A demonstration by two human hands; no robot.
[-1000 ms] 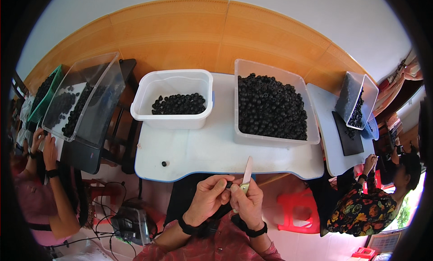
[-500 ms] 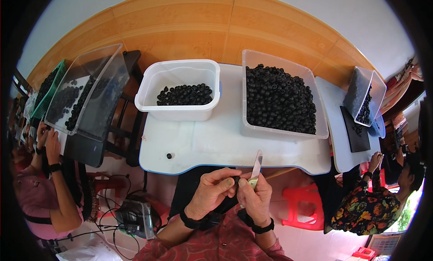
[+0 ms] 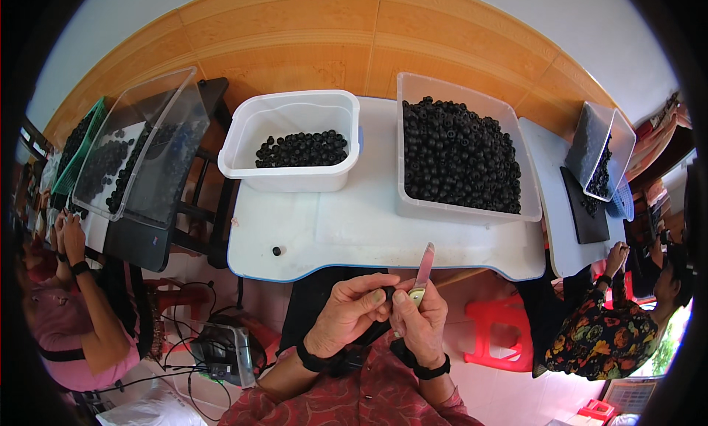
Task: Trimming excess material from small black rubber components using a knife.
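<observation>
My left hand [image 3: 352,312] pinches a small round black part [image 3: 389,293] between thumb and fingertips. Closed around the pale green handle of a small knife [image 3: 424,267], my right hand [image 3: 419,324] sits right beside it, its thumb close against the black part. The knife's blade points up and away from me. Both hands are in front of the near edge of the white table [image 3: 354,231]. One loose black piece [image 3: 276,250] lies on the tabletop at the left.
On the table stand a white tub [image 3: 291,177] partly filled with black pieces and, to its right, a clear bin [image 3: 468,208] heaped with them. People sit at side tables left and right. A red stool [image 3: 501,334] and cables [image 3: 188,352] are on the floor.
The view has shifted slightly. The knife blade stands a little more upright and nearer the black part; both hands keep their grips.
</observation>
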